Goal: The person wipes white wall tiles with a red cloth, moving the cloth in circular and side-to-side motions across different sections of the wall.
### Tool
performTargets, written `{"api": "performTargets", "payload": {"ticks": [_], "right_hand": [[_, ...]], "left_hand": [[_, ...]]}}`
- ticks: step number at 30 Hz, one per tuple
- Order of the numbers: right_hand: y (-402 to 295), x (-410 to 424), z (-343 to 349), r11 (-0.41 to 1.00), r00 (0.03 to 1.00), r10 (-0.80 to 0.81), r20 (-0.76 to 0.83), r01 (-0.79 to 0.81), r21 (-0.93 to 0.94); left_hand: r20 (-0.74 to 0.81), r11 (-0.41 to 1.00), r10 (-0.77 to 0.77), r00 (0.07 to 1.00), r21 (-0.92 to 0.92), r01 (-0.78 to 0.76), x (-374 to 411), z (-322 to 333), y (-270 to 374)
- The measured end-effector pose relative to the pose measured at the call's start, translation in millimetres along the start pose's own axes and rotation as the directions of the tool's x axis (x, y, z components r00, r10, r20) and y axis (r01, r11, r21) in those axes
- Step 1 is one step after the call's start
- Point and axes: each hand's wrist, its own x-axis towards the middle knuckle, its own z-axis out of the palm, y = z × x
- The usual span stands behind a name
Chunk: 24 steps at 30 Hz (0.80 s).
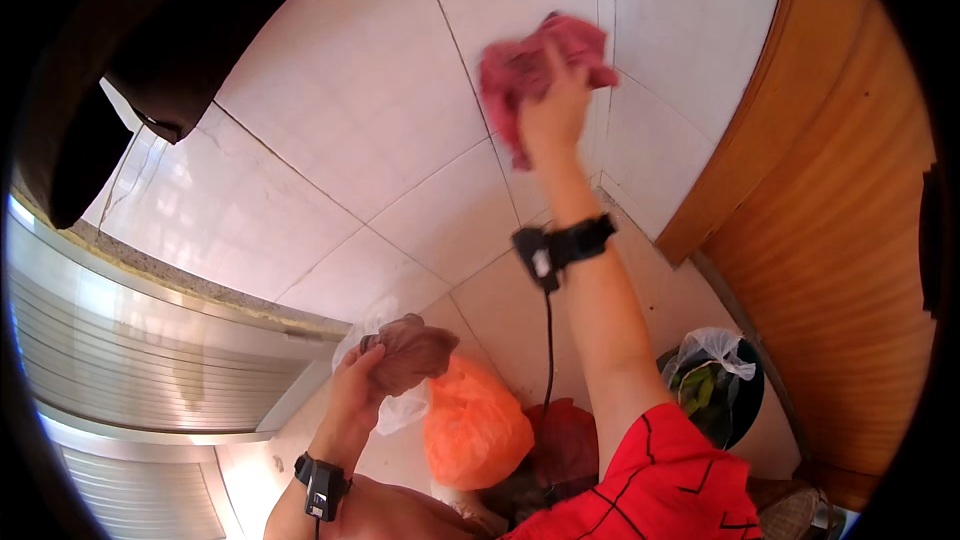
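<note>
Stretched out towards the corner of a white tiled wall [405, 82], my right hand [555, 116] holds a crumpled dark-pink cloth [517, 75]. The cloth lies against or very close to the tiles, and motion blurs both it and the hand. Lower down on the left, my left hand [360, 390] grips a bunched brownish cloth [412, 356]. That second cloth is held apart from the wall, above a clear plastic bag [405, 412] and a knotted-looking orange plastic bag [476, 427] on the floor.
A dark bin [750, 397] lined with a clear bag and containing green leaves stands at lower right. Beside it rises a wooden door [817, 300]. A ribbed metal door [172, 367] is at left. Dark fabric [172, 22] hangs at upper left. A wicker basket [795, 514] sits at bottom right.
</note>
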Motion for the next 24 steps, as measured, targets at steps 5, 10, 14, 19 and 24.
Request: {"api": "performTargets", "payload": {"ticks": [5,10,14,19,24], "right_hand": [[-22.0,-28.7,4.6,0.988,0.998,-0.059,0.029,0.063,-0.142],[14.4,62.5,-28.8,0.989,1.000,0.016,-0.002,-0.016,-0.146],[52.5,16.7,8.6,0.998,0.987,-0.057,-0.152,0.063,0.033],[83.5,-172.3,48.1,0.998,0.996,0.025,0.086,-0.020,-0.054],[135.3,-227.8,33.9,0.933,0.911,0.312,0.269,-0.347,0.093]], "left_hand": [[0.018,1.000,-0.014,1.000,0.013,0.014,0.8,21.2,2.1],[-0.018,1.000,-0.013,1.000,0.018,0.013,4.0,13.3,-2.3],[0.011,1.000,-0.016,1.000,-0.013,0.016,8.5,1.8,0.1],[-0.077,0.996,0.067,0.995,-0.054,-0.071,14.1,-3.8,2.2],[-0.012,0.998,0.040,0.999,-0.050,-0.041,10.9,2.5,5.9]]}}
